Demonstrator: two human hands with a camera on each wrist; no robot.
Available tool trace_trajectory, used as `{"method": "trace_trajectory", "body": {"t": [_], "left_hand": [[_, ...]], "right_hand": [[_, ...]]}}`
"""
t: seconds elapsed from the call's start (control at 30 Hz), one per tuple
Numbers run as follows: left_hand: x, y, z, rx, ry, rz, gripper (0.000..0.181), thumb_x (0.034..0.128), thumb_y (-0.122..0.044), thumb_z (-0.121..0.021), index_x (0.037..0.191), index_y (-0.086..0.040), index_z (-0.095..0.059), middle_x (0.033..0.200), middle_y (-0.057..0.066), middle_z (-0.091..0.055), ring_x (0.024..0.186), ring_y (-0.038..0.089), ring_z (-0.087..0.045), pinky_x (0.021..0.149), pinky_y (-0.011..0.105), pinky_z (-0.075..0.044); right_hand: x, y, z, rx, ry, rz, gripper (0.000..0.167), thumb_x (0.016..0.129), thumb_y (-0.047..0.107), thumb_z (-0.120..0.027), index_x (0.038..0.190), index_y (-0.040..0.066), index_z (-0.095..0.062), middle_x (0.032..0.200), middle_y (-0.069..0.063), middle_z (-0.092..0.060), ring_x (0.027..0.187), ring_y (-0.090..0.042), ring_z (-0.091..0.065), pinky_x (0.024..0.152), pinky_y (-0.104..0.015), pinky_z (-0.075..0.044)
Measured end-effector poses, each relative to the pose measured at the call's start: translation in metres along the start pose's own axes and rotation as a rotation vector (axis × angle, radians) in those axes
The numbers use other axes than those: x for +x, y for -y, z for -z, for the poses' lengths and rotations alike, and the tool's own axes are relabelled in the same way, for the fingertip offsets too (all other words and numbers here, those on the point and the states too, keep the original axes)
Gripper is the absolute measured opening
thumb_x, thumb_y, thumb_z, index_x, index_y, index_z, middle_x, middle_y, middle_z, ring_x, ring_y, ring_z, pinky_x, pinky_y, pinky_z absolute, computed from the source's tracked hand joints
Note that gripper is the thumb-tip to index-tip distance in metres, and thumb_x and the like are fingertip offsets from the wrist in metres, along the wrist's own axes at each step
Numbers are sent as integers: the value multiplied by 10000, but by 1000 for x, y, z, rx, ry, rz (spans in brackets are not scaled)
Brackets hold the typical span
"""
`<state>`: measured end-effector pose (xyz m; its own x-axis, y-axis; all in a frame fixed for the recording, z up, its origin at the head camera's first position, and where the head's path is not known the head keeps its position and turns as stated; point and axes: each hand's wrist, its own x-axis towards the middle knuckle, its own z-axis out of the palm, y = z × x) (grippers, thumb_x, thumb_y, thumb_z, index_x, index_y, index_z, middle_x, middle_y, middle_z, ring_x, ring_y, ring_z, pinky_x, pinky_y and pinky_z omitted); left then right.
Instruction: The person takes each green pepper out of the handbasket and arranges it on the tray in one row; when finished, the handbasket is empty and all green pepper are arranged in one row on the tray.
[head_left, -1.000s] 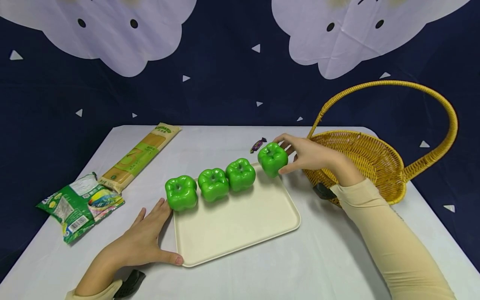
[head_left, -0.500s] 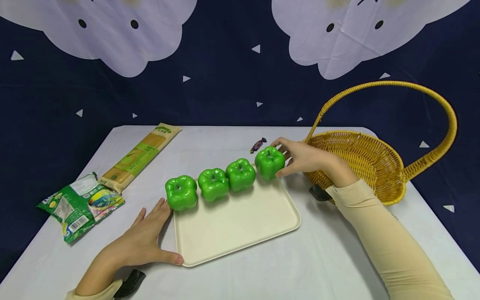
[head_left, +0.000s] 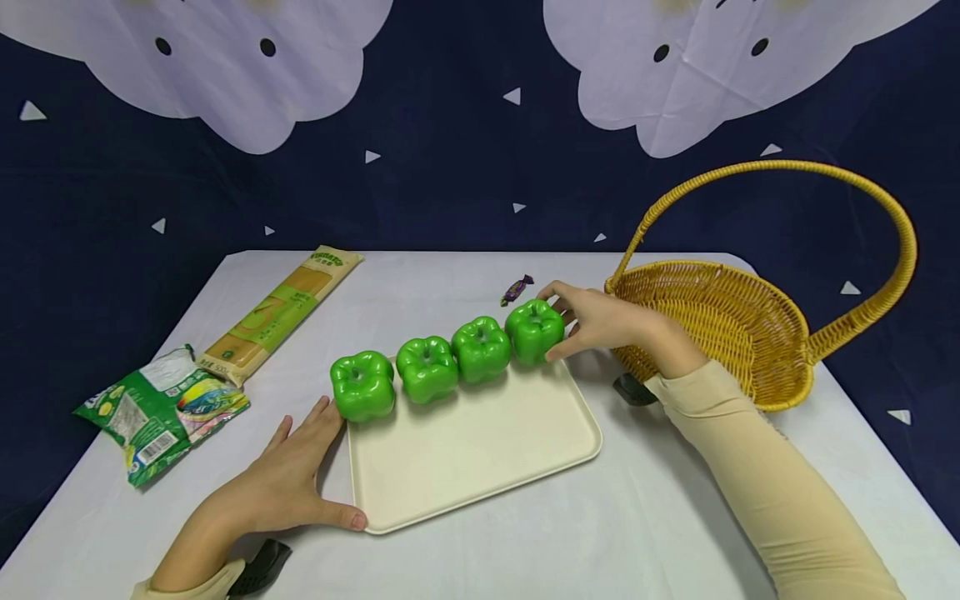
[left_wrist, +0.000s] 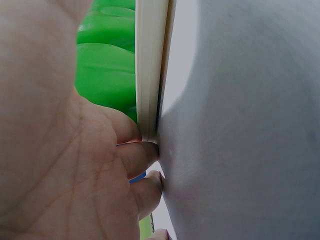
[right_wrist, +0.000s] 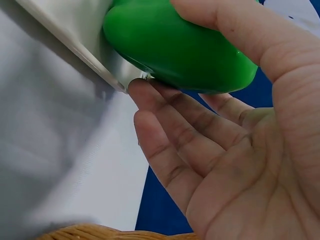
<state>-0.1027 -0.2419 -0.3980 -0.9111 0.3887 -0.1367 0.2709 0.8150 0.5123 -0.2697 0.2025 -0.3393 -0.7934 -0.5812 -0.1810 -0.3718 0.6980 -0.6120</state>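
Several green bell peppers (head_left: 427,370) stand in a row along the far side of a cream tray (head_left: 465,458). At the row's right end, my right hand (head_left: 611,321) holds a bell pepper (head_left: 534,332) between thumb and fingers, over the tray's far right corner. In the right wrist view the thumb lies on one side of this bell pepper (right_wrist: 175,50), the fingers on the other. My left hand (head_left: 277,483) is spread against the tray's left edge, thumb at the near corner. The left wrist view shows its fingertips (left_wrist: 150,150) at the tray's rim (left_wrist: 150,65).
A yellow wicker basket (head_left: 712,287) with a tall handle stands at the right, beside my right wrist. A purple-wrapped candy (head_left: 517,290) lies behind the peppers. At the left are a noodle packet (head_left: 281,317) and a green snack bag (head_left: 161,412).
My right hand has moved left and slightly nearer with its bell pepper, which now sits right beside its neighbour in the row. The left hand and tray have stayed put.
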Motion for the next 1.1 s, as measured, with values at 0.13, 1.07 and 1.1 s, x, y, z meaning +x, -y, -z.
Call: {"method": "trace_trajectory", "body": {"t": [0.13, 1.07, 1.1], "left_hand": [[0, 0, 0, -8, 2, 5, 1599, 552, -806, -913, 1700, 26, -174, 1763, 284, -199, 1641, 553, -113, 1213, 860, -25], [-2, 2, 8, 21, 10, -3, 1514, 595, -788, -892, 1670, 64, -252, 1740, 295, -253, 1615, 564, -199, 1204, 856, -120], [-2, 2, 8, 21, 9, -5, 1514, 594, -788, -893, 1670, 64, -254, 1739, 295, -255, 1615, 565, -201, 1204, 856, -120]], "right_hand": [[1, 1, -2, 9, 2, -1, 890, 846, 299, -937, 1532, 69, -420, 1407, -225, -666, 1261, -379, -698, 1028, -466, -623], [-6, 10, -12, -102, -24, 28, 897, 895, 379, -890, 1591, 129, -384, 1419, -218, -668, 1246, -371, -696, 1057, -536, -594], [-5, 10, -12, -106, -26, 30, 892, 896, 380, -889, 1588, 129, -386, 1418, -215, -669, 1247, -369, -695, 1056, -534, -595]]}}
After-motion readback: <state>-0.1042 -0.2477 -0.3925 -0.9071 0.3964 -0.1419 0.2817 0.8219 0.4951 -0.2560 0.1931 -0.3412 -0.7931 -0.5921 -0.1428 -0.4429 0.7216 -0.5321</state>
